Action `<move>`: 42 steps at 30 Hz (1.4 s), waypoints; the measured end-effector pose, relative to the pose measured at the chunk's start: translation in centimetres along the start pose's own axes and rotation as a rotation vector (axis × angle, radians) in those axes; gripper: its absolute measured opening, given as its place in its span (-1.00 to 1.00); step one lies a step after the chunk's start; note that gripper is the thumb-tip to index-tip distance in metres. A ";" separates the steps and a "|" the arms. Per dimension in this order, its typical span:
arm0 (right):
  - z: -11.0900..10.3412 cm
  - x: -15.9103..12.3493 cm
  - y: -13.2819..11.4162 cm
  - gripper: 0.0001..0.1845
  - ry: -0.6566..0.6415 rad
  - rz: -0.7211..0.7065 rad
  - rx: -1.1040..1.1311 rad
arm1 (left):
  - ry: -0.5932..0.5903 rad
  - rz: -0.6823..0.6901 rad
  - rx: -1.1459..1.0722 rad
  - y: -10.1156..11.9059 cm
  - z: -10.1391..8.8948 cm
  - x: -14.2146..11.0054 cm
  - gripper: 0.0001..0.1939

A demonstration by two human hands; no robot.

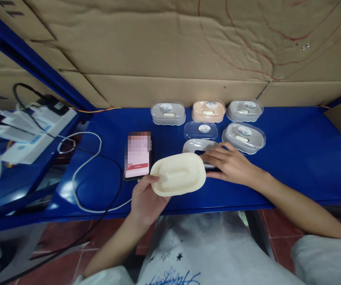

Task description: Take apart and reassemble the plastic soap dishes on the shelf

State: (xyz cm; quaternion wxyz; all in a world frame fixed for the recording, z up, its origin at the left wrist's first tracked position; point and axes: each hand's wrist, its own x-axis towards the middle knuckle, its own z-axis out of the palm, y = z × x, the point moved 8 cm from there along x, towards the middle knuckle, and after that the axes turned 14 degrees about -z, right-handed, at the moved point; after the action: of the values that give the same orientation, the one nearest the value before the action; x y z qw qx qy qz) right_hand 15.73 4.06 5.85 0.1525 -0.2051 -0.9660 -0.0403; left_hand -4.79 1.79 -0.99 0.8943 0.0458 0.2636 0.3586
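Note:
A cream oval plastic tray [185,174] with a raised middle is tilted up in front of me. My left hand [149,198] grips it at its left end, thumb on the inner face. Behind the tray lies a grey oval plastic piece [192,145], its front part hidden. My right hand [232,164] grasps its right side, fingers bent over the rim and partly covered by the tray. Just beyond sits a clear oval lid [198,130] with a round sticker.
Several lidded oval boxes, such as a grey one [167,114], a peach one [203,114] and a nearer grey one [241,139], stand along the back. A phone [137,156] lies left on the blue shelf [301,158]. Cables run from a white power strip [36,136]. Cardboard [146,47] forms the back.

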 end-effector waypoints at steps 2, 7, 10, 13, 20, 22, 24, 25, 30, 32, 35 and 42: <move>-0.1 0.1 -0.2 -0.61 0.005 -0.004 -0.011 | -0.028 -0.004 -0.007 0.0 0.0 -0.2 -0.44; -3.6 -0.6 0.6 -0.64 0.321 0.171 0.143 | -0.039 0.085 -0.025 0.8 -0.1 -0.8 -0.53; -6.0 -1.3 0.4 -0.57 0.524 0.225 0.130 | 0.006 0.085 -0.021 0.5 -0.2 -0.6 -0.52; -6.1 -0.3 -1.8 -0.46 0.475 0.049 0.073 | 0.055 0.040 -0.022 -0.5 -0.1 -0.1 -0.56; -2.1 1.6 -5.5 -0.61 0.301 -0.199 0.033 | 0.031 0.028 0.088 -1.7 0.7 0.1 -0.42; -1.5 1.6 -5.7 -0.62 0.278 -0.210 0.024 | 0.048 0.047 0.120 -1.8 0.5 0.0 -0.44; -1.3 1.5 -5.7 -0.62 0.257 -0.214 0.018 | 0.058 0.067 0.145 -1.8 0.3 0.0 -0.43; -1.2 1.4 -5.7 -0.61 0.246 -0.216 0.019 | 0.057 0.082 0.158 -1.8 0.2 0.0 -0.41; -0.2 1.5 -5.9 -0.58 0.165 -0.228 0.037 | 0.096 0.126 0.199 -1.6 0.3 -0.1 -0.32; 0.3 1.6 -5.7 -0.58 0.159 -0.246 0.079 | 0.142 0.123 0.195 -1.5 0.1 0.0 -0.35; 0.5 1.3 -4.2 -0.45 0.224 -0.226 0.189 | 0.186 0.149 0.172 -1.1 0.0 0.0 -0.41; 2.4 -0.8 3.7 -0.23 0.146 0.347 0.180 | 0.180 0.133 0.081 -0.8 0.3 0.1 -0.48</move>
State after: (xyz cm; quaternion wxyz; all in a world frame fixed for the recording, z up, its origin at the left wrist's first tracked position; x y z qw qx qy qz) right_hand 17.27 7.52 3.39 0.2445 -0.3507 -0.9022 0.0580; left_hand -4.06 1.27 -0.98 0.8386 0.0668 0.3534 0.4091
